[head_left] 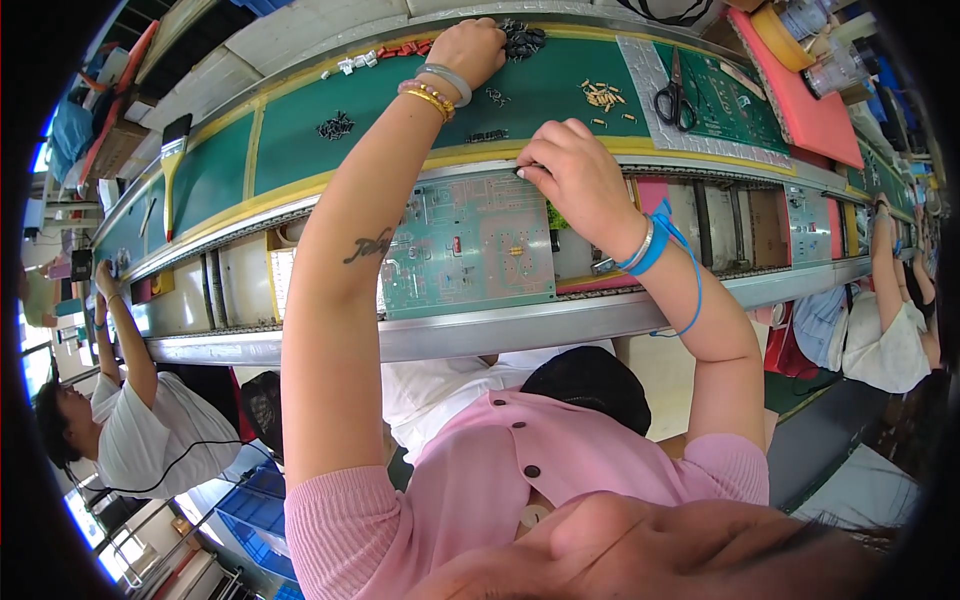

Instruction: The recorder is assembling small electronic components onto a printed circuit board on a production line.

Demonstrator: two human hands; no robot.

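Note:
A green circuit board [470, 245] lies in the conveyor track in front of me. My right hand [578, 172] rests at the board's far edge, thumb and fingers pinched on a small dark part; a blue strap with a cord circles that wrist. My left hand [468, 50] reaches across the green mat [300, 140] to a pile of small black components [524, 40], with its fingers curled down into the pile's edge. What those fingers hold is hidden. Bangles sit on the left wrist.
On the mat lie scissors [675, 100], brass parts [600, 95], red parts [402, 48], another black pile [335, 125] and a brush [172, 150]. A pink foam pad [815, 110] sits at the far right. Co-workers sit at the left [140, 430] and the right [890, 330].

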